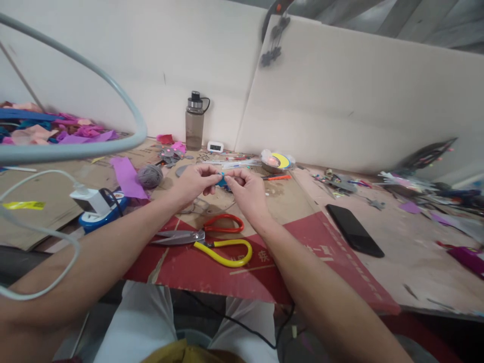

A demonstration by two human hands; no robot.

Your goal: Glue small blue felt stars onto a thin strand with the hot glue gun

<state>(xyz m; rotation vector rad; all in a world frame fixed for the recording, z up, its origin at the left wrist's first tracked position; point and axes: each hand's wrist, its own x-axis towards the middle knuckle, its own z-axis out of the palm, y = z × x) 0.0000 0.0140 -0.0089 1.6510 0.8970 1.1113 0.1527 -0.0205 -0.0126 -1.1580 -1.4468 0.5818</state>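
Note:
Both hands meet over the middle of the table, pinching a small blue piece point(221, 180) between them. My left hand point(197, 182) grips its left side with thumb and forefinger; my right hand point(247, 190) closes on its right side. The piece looks like paper or cloth, mostly covered by fingertips, so its kind is unclear. Below the hands lie scissors point(203, 237) with one red and one yellow handle, blades toward the left. They rest on a red and brown cardboard sheet point(177, 272). A ball of grey yarn point(150, 176) sits left of my left hand.
A black phone point(354, 230) lies at right. Behind stand a water bottle point(194, 123), a small white clock point(215, 147) and a bowl point(273, 166). At left are a charger on a blue power strip point(102, 216), a hanging pale cable point(71, 267), a purple strip point(128, 177) and colourful scraps point(45, 128).

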